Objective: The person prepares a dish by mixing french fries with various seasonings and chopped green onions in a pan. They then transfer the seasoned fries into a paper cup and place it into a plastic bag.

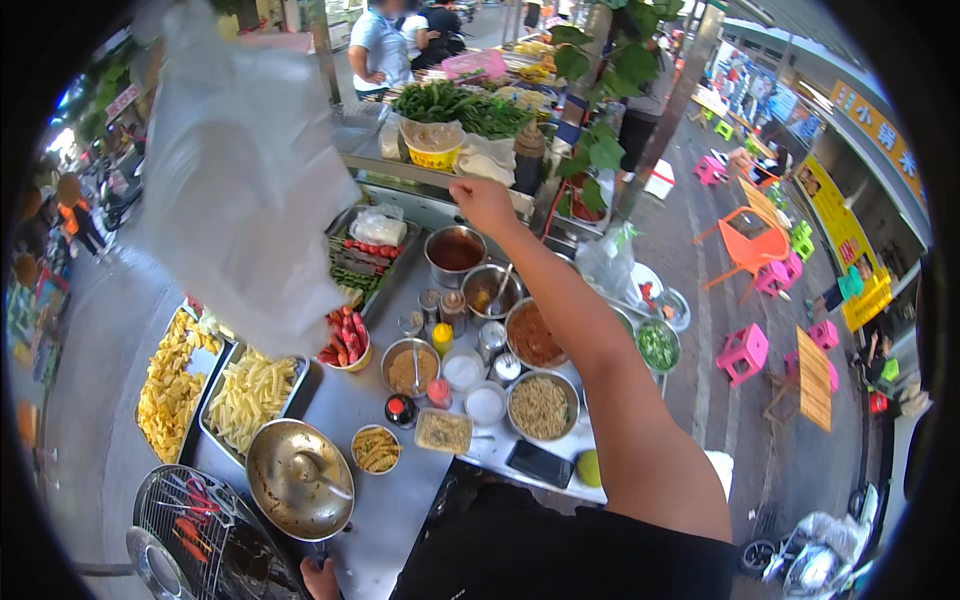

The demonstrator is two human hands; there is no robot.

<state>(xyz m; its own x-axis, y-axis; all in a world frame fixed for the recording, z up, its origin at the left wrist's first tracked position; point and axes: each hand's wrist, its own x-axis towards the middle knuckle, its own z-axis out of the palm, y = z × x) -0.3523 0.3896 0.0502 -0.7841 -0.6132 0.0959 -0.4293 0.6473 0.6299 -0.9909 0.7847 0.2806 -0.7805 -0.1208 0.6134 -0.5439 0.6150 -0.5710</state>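
My left hand (pixel 321 579), at the bottom edge, is closed around the handle of a metal wok (pixel 281 487). A ladle (pixel 319 472) rests inside the wok. My right arm reaches forward over the sauce pots, and my right hand (pixel 480 201) is curled near the shelf rail, beside a pale cloth (pixel 486 159). Whether anything is inside its fingers is hidden. Below that hand stand a pot of dark red sauce (pixel 455 251) and a bowl with a spoon (pixel 491 291). A paper cup of crinkle-cut fries (pixel 376 450) sits right of the wok.
A blurred translucent plastic bag (pixel 240 180) hangs at upper left. Trays hold potato sticks (pixel 251 397) and potato pieces (pixel 171 375). A grill rack (pixel 191 517) lies at lower left. Seasoning bowls (pixel 544 405), a phone (pixel 540 463) and leafy greens (pixel 461 109) crowd the stall.
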